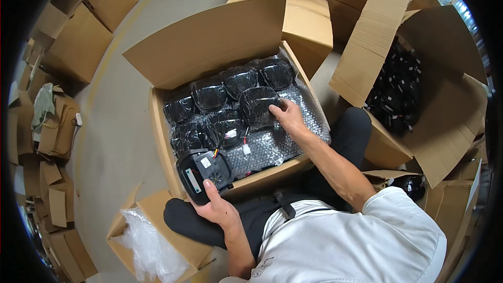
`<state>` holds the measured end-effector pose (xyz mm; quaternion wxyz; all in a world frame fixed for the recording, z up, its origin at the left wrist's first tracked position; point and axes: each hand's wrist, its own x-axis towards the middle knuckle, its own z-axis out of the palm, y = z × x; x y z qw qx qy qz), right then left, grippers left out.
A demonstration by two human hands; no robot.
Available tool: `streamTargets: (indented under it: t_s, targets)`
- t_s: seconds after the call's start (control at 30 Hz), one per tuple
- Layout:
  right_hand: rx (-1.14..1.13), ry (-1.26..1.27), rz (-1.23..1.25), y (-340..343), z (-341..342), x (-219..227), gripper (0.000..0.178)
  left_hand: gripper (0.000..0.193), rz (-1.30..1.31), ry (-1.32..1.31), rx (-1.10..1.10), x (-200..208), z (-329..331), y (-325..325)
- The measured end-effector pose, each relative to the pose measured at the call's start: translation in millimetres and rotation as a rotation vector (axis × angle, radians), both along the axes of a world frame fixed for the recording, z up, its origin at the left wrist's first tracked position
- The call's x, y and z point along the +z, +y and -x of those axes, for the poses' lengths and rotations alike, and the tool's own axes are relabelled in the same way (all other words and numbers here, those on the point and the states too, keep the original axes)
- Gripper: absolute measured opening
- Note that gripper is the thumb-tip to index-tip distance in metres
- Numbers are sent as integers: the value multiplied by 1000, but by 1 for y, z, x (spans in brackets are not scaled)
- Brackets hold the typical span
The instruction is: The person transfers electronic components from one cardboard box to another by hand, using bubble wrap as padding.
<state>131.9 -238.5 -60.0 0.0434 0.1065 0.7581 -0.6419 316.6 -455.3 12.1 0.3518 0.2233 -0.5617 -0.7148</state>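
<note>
My left hand (219,210) is closed on a black plastic unit (220,165) with a grey back, a white label and colored wires. It holds the unit tilted over the near left corner of an open cardboard box (161,149). Inside the box, my right hand (289,118) pinches the right edge of a black unit in clear plastic wrap (258,106). Several more wrapped black units (209,94) lie in rows to its left and behind it. Bubble wrap (272,149) lines the box floor. A white connector (247,149) on a red wire lies below the pinched unit.
An open carton (367,47) on the right holds many small black parts (395,91). At lower left, a small box (196,241) contains crumpled clear plastic (152,243). More cartons (78,42) line the left side and the back. My bent legs flank the box.
</note>
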Motion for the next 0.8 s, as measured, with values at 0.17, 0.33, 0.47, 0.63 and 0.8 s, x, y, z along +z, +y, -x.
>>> streamTargets:
  t_s: [0.17, 0.33, 0.47, 0.63, 0.8]
  targets:
    - [-36, 74, -191, 12, -10, -3, 49, 45, -10, 3, -12, 13, 8, 3]
    - [63, 165, -234, 25, 2, 2, 51, 42, -17, -72, -80, 14, 14, 0]
    - [68, 176, -380, 5, 1, 6, 46, 41, 17, -42, -80, 17, 25, 14]
    - [129, 507, -363, 3, -39, 64, 49, 46, 146, -97, -196, 10, 36, 16]
    - [586, 836, -426, -14, -80, 114, 89, 78, 380, -33, -596, 38, 50, 50]
